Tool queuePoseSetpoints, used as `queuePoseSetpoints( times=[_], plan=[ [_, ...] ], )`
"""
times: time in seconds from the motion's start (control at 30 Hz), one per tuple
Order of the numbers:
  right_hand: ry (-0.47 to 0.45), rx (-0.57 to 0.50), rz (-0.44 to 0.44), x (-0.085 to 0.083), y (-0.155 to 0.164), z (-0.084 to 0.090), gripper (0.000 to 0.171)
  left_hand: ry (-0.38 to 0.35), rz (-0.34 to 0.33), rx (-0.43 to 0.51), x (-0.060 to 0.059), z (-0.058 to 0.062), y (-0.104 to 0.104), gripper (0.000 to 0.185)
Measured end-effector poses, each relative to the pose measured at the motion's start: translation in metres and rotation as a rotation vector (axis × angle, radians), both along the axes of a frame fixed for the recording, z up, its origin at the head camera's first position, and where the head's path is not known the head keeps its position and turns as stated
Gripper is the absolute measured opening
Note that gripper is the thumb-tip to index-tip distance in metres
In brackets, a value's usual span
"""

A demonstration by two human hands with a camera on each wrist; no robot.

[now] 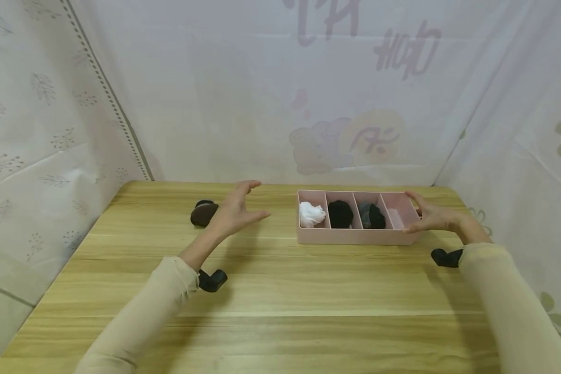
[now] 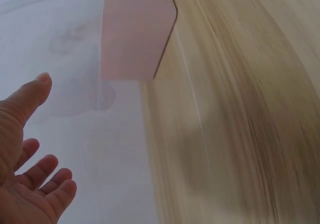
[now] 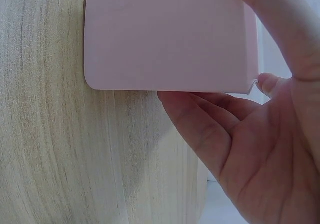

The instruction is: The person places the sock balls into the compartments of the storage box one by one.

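Observation:
A pink divided storage box [image 1: 355, 237] lies on the wooden table. My right hand [image 1: 433, 215] grips its right end, thumb at the near side and fingers round the end wall; in the right wrist view, fingers [image 3: 200, 126] lie against the box's edge. Three compartments hold balled cloth pieces resembling rolled socks: a white one [image 1: 311, 214], a black one [image 1: 341, 214] and a grey-black one [image 1: 373, 216]. The rightmost compartment has nothing in it. Left of the box, my left hand [image 1: 234, 214] is over the table, thumb and fingers spread, holding nothing. Behind it sits a dark brown bundle [image 1: 203, 213].
The wooden table [image 1: 280, 291] runs back to a pale printed curtain [image 1: 243, 104], with more patterned cloth hanging at both sides. A black wrist mount [image 1: 213, 280] sticks out from the left sleeve, and another black mount [image 1: 445, 258] from the right.

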State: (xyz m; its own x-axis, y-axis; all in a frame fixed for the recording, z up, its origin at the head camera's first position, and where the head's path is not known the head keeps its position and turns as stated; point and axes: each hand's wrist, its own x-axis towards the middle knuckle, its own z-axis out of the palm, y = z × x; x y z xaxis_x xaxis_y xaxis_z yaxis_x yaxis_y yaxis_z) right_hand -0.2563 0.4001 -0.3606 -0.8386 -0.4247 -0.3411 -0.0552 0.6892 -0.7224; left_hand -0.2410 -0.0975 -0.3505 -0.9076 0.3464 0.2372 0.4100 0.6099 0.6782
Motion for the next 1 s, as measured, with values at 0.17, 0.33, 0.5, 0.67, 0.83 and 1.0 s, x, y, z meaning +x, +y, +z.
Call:
queuePoseSetpoints(
  times=[0.17,0.33,0.5,0.67,0.83,1.0],
  plan=[
    [0.003,0.007,0.003,0.000,0.001,0.000,0.114,0.012,0.047,-0.041,-0.001,-0.004,-0.021,0.075],
    [0.002,0.005,0.001,0.001,0.001,0.001,0.114,0.006,0.089,-0.060,-0.005,-0.009,-0.040,0.076],
    [0.006,0.007,-0.001,0.001,0.000,0.001,0.114,0.002,0.116,-0.087,-0.008,-0.015,-0.060,0.076],
    [0.003,-0.004,0.002,0.001,0.001,0.001,0.113,-0.025,0.148,-0.122,-0.011,-0.022,-0.074,0.077],
    [0.007,0.000,0.013,0.000,0.001,0.000,0.114,-0.045,0.178,-0.164,-0.011,-0.028,-0.086,0.076],
    [0.002,0.001,0.007,0.000,0.001,0.000,0.114,-0.063,0.181,-0.208,-0.010,-0.032,-0.093,0.078]
  ],
)
